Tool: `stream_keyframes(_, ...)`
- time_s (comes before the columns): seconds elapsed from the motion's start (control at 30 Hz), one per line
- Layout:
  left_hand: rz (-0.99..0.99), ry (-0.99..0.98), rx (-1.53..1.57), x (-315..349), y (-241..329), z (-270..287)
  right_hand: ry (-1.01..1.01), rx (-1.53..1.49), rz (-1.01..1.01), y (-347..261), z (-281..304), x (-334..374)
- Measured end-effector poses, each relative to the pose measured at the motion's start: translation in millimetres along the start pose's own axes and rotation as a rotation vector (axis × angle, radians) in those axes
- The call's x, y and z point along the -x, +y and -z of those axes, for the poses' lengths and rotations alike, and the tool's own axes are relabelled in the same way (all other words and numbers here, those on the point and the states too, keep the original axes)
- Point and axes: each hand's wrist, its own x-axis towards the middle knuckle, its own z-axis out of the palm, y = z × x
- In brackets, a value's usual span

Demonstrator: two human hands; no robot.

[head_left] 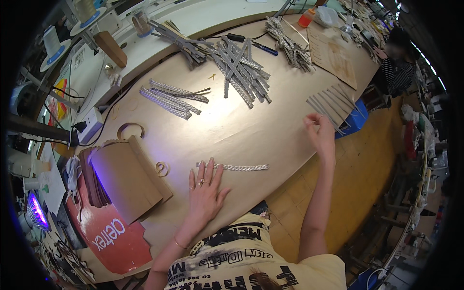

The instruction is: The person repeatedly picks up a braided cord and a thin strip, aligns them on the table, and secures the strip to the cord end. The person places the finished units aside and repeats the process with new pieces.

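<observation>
My left hand [206, 189] lies flat on the table with its fingers spread, pressing the left end of a silvery braided strap [246, 168]. The rest of that strap runs out to the right, nearly straight. Raised near the table's right edge, my right hand [321, 134] has its fingertips pinched together; whatever is in them, if anything, is too small to make out. Just beyond it, several thin grey strips [333, 108] lie side by side across the table edge, their ends over a blue bin [355, 123].
Braided straps [166, 99] lie at the far left, beside a heap of grey strips [239, 70]. Bundled strips [287, 43] and a brown board [333, 55] are farther back. Brown sheets [128, 179] stand left, near a tape ring [162, 168]. Another person [398, 63] sits far right.
</observation>
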Motion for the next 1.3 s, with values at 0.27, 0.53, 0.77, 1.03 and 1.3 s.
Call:
stream_keyframes(0.27,-0.016,0.216,0.156,7,13,26,0.056,0.498,0.021,69,-11,-61)
stream_keyframes(0.53,-0.739,0.759,0.466,-4,108,135,-0.114,0.408,-0.129,137,-10,-105)
stream_keyframes(0.77,-0.720,1.220,0.848,-19,183,160,-0.248,0.273,-0.158,159,-6,-128)
stream_keyframes(1.03,-0.742,1.263,0.649,-6,204,165,-0.143,0.273,-0.063,148,6,-116)
stream_keyframes(1.3,-0.805,0.357,0.160,-12,101,79,-0.262,0.288,-0.161,127,7,-112)
